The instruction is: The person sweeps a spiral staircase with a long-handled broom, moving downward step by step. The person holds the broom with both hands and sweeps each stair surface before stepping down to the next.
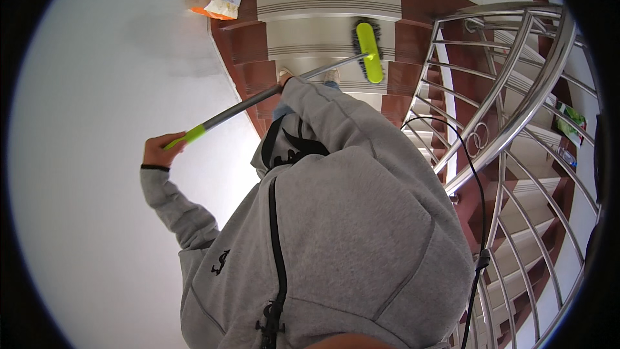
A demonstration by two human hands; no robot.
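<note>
A long-handled mop with a lime-green head (pixel 370 53) and dark fringe reaches over the tiled stairs, its head right of my feet. My left hand (pixel 164 149), raised beside the white wall, is closed around the lime-green grip at the upper end of the grey handle. Farther down the handle, my right hand (pixel 285 80) grips the shaft; the grey sleeve partly hides it. The metal pole runs from there to the middle of the mop head, which lies over the pale step treads. My two shoes show partly, on a step just beyond my right hand.
A stainless steel railing (pixel 513 102) curves along the right, with a black cable (pixel 479 179) hanging in front. Beyond it are lower steps, a green package (pixel 570 121) and a plastic bottle (pixel 566 156). An orange-and-white bag (pixel 220 4) sits by the wall at upper left.
</note>
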